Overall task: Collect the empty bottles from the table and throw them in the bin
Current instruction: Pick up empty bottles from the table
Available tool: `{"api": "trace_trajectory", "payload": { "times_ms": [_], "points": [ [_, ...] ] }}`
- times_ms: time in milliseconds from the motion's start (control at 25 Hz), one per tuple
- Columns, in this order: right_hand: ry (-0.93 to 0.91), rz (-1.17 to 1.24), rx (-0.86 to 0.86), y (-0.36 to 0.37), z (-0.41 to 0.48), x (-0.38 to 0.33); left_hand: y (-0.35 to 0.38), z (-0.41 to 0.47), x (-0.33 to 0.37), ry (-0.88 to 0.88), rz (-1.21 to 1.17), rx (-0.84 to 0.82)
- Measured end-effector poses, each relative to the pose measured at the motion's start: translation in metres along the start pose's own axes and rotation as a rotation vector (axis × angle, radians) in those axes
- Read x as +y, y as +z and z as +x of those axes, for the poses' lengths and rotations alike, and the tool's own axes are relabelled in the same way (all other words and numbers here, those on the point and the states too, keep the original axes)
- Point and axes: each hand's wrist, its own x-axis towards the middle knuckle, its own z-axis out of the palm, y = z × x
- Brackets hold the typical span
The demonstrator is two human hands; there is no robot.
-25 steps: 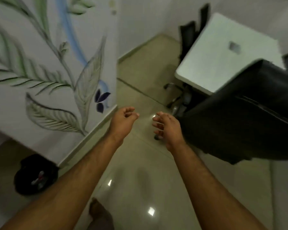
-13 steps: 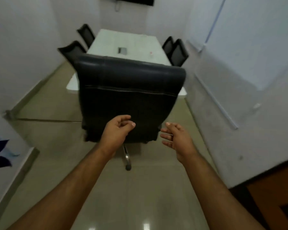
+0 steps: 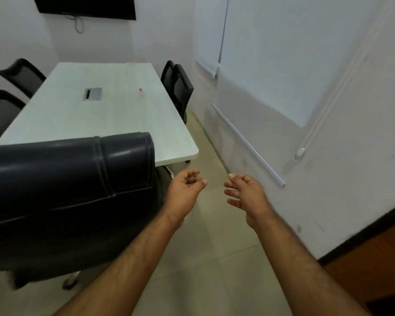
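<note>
Left hand [image 3: 184,190] loosely curled, right hand [image 3: 246,193] open, both empty, center frame; long white tabletop [image 3: 114,115] upper left w/ small red item [image 3: 141,90].

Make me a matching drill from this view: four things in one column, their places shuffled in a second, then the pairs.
Things:
1. television
2. leather chair
3. red item
4. right hand

Places:
A. on the table
B. high on the far wall
C. open, empty, over the floor
D. at the table's near end

Pairs: 1-B, 2-D, 3-A, 4-C
</note>
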Motion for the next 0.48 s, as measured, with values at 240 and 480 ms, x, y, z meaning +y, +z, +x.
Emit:
{"api": "trace_trajectory", "payload": {
  "times_ms": [240, 480],
  "points": [
    [0.030, -0.067, -0.078, -0.003, 0.149, -0.048, 0.046, 0.150, 0.040, -0.011, -0.007, 0.126],
    [0.003, -0.121, -0.235, 0.002, 0.339, -0.081, 0.093, 0.311, 0.037, -0.008, 0.018, 0.320]
  ]
}}
